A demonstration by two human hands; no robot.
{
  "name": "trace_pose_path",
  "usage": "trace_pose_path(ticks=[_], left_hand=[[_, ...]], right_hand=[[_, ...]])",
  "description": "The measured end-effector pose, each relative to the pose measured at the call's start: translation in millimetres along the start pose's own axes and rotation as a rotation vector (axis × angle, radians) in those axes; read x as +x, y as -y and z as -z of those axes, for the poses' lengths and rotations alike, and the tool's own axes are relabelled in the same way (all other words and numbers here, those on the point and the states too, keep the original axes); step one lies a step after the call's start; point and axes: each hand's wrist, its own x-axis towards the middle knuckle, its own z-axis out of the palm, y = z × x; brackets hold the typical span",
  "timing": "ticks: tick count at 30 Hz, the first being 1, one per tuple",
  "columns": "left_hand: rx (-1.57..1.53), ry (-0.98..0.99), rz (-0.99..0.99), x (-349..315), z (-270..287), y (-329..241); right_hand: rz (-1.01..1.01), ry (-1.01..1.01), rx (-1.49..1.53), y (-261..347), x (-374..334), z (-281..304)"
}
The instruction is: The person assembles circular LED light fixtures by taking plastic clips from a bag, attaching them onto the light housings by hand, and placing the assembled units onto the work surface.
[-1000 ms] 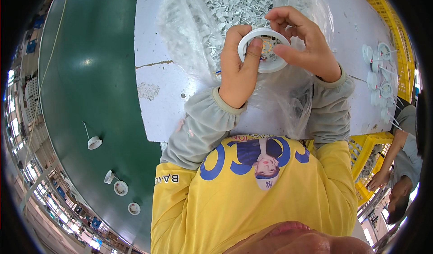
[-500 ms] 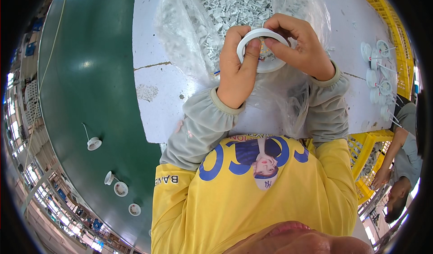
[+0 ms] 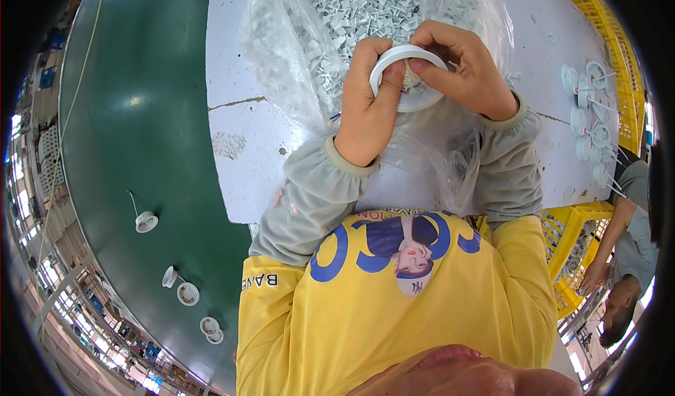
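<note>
White worktable (image 3: 253, 178) carries a clear bag (image 3: 288, 44); above it, left hand (image 3: 365, 111) and right hand (image 3: 472, 72) grip a round white housing (image 3: 420, 99). Right fingers (image 3: 439, 32), spread one second earlier, now close on it, giving two-sided support.

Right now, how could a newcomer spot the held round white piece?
On the pale, scuffed table, find the clear plastic bag of small whitish pieces. Over it, the left hand and right hand grip the round white piece. Unlike the similar pieces at the table's right, it is held.
</note>
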Motion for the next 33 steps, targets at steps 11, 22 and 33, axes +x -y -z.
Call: trace_pose_path(ticks=[11,22,33], left_hand=[[-0.032,-0.009,-0.035,0.1,0.3,3.2],[-0.042,0.000,-0.077,2.3,-1.1,6.0],[-0.182,-0.104,0.042,1.3,-5.5,3.2]], right_hand=[[-0.054,0.055,0.021,1.6,-0.9,-1.0],[-0.065,0.104,0.127,-9.6,-0.4,2.9],[-0.091,0.090,0.169,-5.1,1.7,5.1]])
